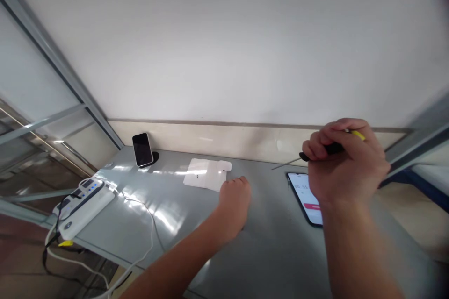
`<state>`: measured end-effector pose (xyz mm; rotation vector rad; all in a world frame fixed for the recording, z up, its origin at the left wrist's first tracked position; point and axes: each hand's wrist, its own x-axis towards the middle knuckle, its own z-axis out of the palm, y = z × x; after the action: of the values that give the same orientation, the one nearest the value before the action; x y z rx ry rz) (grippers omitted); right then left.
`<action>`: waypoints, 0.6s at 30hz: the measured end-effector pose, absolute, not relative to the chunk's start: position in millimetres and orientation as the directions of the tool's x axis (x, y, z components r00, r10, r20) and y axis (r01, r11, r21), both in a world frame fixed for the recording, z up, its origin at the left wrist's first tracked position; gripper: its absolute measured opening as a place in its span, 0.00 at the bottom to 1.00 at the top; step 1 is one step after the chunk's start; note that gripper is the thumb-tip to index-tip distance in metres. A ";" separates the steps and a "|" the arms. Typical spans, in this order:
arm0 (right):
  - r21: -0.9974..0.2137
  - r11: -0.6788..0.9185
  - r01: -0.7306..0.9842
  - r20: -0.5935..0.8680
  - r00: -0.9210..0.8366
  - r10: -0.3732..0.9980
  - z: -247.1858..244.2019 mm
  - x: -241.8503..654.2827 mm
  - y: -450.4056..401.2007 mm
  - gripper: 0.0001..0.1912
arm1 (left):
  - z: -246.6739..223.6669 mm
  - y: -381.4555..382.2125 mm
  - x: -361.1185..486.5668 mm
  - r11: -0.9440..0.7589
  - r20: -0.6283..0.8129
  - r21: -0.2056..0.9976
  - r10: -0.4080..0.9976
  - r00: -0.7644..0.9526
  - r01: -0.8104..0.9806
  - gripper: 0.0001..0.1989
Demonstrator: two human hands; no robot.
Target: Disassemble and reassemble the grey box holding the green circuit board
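Observation:
My right hand (345, 163) is raised over the right side of the grey table (273, 243), its fingers wrapped round a screwdriver (303, 155) with a black and yellow handle. The thin shaft points left and slightly down. Below and beside that hand, a phone (305, 196) with a lit screen lies flat, partly hidden by the hand and wrist. My left hand (236, 203) rests by the right edge of a white sheet (205, 174), its fingers curled; what they hold, if anything, is hidden. Two tiny dark items (197, 176) lie on the sheet, and a white roll-like piece (225, 166) at its upper right.
At the back left a second phone (142, 150) leans upright on a dark stand. White power strips (86, 210) with cables sit at the table's left edge. One white cable (152, 229) loops over the front edge. A pale wall (228, 56) rises behind, with metal frame posts at both sides.

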<state>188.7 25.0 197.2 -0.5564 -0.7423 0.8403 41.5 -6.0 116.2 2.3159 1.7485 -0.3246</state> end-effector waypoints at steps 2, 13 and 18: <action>-0.697 0.560 -0.447 0.369 0.447 0.815 196.4 189.8 25.2 0.09 | 118.4 -6.2 39.5 -0.255 -0.316 0.043 0.914 0.255 0.966 0.31; -0.683 0.573 -0.453 0.374 0.457 0.807 198.7 192.3 23.9 0.09 | 114.7 -8.2 46.5 -0.223 -0.298 0.038 0.928 0.224 0.974 0.36; -0.672 0.587 -0.450 0.379 0.472 0.796 201.1 194.2 22.0 0.10 | 111.9 -8.1 47.2 -0.257 -0.279 0.022 0.926 0.253 0.966 0.38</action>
<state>194.2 22.0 201.1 -0.5309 -0.7375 0.8083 47.2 -8.1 111.9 2.3306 1.7858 -0.3115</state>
